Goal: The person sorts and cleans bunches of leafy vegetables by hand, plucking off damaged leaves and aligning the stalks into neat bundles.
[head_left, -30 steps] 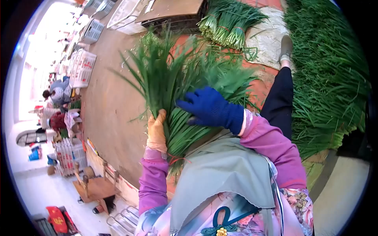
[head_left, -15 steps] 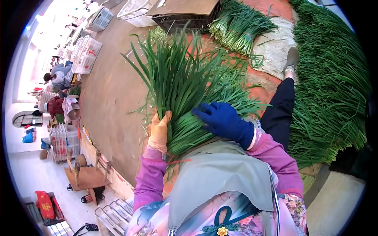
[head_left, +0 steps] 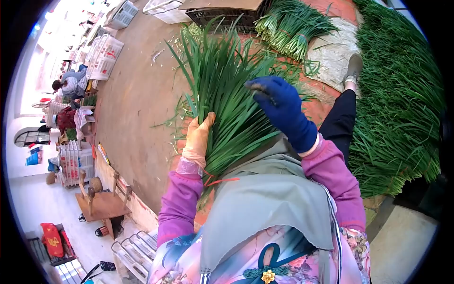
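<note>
My left hand [head_left: 198,137], in a pale orange glove, grips a bunch of long green leaves [head_left: 231,94] whose tips fan out away from me. A red tie [head_left: 220,181] shows by the left wrist at the lower end of the bunch. Over the right side of the leaves is my right hand [head_left: 283,106], in a dark blue glove, raised with its fingers bent; whether anything is between them cannot be made out. Loose leaves lie on the ground beyond the bunch.
Tied green bundles [head_left: 295,35] lie at the top beside a board-topped black crate [head_left: 222,16]. A large pile of greens [head_left: 397,109] fills the right side. White baskets [head_left: 105,57], a wooden stool [head_left: 101,206] and two people [head_left: 73,85] are at the left.
My right hand has lifted off the leaves and moved up and to the right. My left hand, still gripping the bunch, has shifted slightly up and right.
</note>
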`<move>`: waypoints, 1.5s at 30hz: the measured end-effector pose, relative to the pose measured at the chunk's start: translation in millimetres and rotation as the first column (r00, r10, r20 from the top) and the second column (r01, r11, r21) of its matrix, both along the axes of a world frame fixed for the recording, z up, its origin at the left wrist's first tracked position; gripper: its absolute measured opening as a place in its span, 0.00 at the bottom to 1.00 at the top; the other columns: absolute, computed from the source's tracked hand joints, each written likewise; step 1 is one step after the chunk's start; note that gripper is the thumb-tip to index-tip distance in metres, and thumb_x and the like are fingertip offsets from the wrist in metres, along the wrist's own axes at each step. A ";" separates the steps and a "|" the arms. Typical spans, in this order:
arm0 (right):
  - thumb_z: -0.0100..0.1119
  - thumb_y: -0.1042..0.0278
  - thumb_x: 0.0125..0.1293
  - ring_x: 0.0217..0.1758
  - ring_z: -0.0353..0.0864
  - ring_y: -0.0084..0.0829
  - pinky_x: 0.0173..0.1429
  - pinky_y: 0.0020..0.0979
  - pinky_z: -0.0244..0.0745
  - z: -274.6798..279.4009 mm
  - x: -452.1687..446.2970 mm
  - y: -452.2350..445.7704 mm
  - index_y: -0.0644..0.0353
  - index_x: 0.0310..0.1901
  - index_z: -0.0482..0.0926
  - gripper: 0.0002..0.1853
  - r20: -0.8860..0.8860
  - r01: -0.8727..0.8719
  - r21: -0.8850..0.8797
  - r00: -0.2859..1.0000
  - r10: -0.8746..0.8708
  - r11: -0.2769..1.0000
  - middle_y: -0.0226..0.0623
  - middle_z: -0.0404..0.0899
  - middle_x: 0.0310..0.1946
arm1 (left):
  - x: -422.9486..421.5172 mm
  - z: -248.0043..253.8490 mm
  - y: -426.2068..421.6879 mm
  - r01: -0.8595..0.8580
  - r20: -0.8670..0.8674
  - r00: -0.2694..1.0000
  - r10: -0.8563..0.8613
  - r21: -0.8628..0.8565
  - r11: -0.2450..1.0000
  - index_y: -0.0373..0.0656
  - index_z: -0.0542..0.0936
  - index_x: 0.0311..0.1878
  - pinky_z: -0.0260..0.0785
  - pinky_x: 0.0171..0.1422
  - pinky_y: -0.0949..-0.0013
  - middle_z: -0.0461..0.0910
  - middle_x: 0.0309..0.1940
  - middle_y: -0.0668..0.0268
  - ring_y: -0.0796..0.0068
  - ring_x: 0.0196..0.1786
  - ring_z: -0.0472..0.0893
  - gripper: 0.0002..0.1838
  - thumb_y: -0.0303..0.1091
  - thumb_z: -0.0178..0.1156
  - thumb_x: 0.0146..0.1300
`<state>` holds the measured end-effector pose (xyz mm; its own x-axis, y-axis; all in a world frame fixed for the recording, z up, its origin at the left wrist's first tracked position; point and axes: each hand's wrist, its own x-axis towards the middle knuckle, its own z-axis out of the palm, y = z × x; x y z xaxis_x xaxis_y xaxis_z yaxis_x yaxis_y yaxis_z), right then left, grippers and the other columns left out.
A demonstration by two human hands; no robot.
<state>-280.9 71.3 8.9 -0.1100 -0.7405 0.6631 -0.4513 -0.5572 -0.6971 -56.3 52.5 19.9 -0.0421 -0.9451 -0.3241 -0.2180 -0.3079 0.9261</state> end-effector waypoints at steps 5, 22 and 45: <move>0.59 0.55 0.58 0.25 0.75 0.37 0.29 0.31 0.66 -1.8 -10.8 -16.6 0.58 0.30 0.79 0.13 0.197 -0.086 0.390 0.980 0.008 0.917 0.42 0.75 0.21 | 1.8 -9.7 -0.2 0.018 -0.034 0.999 -0.018 -0.001 1.000 0.37 0.76 0.47 0.67 0.47 0.76 0.78 0.38 0.70 0.80 0.40 0.75 0.16 0.36 0.59 0.60; 0.55 0.56 0.62 0.21 0.73 0.19 0.26 0.21 0.70 -29.1 5.6 -20.2 0.62 0.37 0.78 0.15 0.754 -0.601 0.541 0.656 -0.024 0.588 0.31 0.76 0.23 | 3.0 -10.4 0.8 0.047 -0.104 0.994 -0.047 -0.003 0.999 0.37 0.78 0.44 0.66 0.45 0.77 0.77 0.36 0.72 0.83 0.38 0.73 0.12 0.33 0.58 0.61; 0.53 0.61 0.54 0.18 0.70 0.32 0.21 0.34 0.62 32.3 84.2 73.1 0.53 0.31 0.76 0.07 -0.246 -0.675 -0.207 0.736 0.630 0.708 0.31 0.70 0.18 | -14.2 -10.6 -14.0 0.009 -0.098 0.995 -0.002 0.069 0.998 0.36 0.77 0.46 0.65 0.44 0.76 0.79 0.36 0.70 0.81 0.37 0.73 0.17 0.37 0.62 0.58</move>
<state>-196.7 144.4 41.2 0.4482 -0.3824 0.8080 0.0135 -0.9009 -0.4338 -70.5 38.6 9.4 -0.0818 -0.9200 -0.3832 -0.1287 -0.3715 0.9195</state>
